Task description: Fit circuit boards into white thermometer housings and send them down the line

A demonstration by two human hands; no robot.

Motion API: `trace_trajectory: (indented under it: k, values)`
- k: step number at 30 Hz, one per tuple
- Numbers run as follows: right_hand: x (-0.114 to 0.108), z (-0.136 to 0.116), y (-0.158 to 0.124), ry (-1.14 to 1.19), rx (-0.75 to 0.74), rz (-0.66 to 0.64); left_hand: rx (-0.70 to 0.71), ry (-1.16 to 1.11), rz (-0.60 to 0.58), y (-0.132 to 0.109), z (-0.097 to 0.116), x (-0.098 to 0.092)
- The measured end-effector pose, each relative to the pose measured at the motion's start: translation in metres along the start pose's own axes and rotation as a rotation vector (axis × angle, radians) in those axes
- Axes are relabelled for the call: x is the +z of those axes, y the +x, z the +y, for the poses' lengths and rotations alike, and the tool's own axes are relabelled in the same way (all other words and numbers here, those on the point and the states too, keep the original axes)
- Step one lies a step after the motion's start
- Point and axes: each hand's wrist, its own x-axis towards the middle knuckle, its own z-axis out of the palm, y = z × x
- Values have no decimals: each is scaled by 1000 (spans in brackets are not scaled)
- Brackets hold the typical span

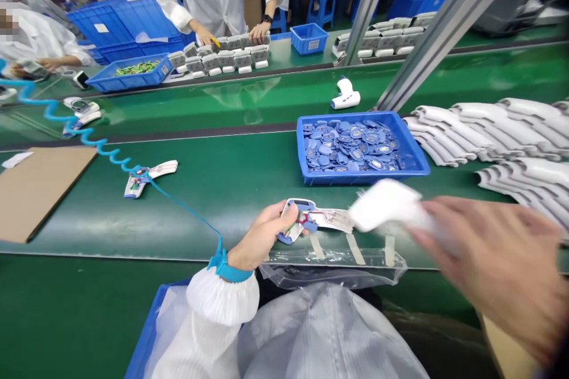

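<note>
My left hand (267, 228), a blue wrist strap at its cuff, is closed on an opened thermometer-gun half shell (331, 218). Blue parts, a green board and red wires show inside it. My right hand (493, 254), blurred by motion, grips a white shell cover (386, 204) just right of that half shell; whether the two touch I cannot tell. A second open half shell (149, 177) with wires lies on the green bench at left, partly behind the coiled blue cord (102, 145).
A blue tray (364, 177) of blue oval parts stands ahead. White shells (471, 130) are stacked at right. Cardboard (42, 189) lies left. Tape strips (355, 249) hold a plastic bag at the bench edge. A white thermometer gun (345, 95) rests beyond; co-workers stand opposite.
</note>
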Motion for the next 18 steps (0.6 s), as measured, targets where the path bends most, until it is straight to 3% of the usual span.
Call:
trace_trajectory:
  k: [3,7,10,15,18]
  values:
    - [-11,-64,24,3,-377,50,28,-27,3,1,-1,2]
    - [-4,-106,42,8,-468,-38,78,46,8,-1,-6,2]
    - [10,-111,42,166,-352,-149,84,177,37,-4,-7,2]
    - [17,-102,45,730,-1,-528,197,474,77,-10,0,1]
    - [15,-117,60,981,83,-477,211,626,130,-11,3,3]
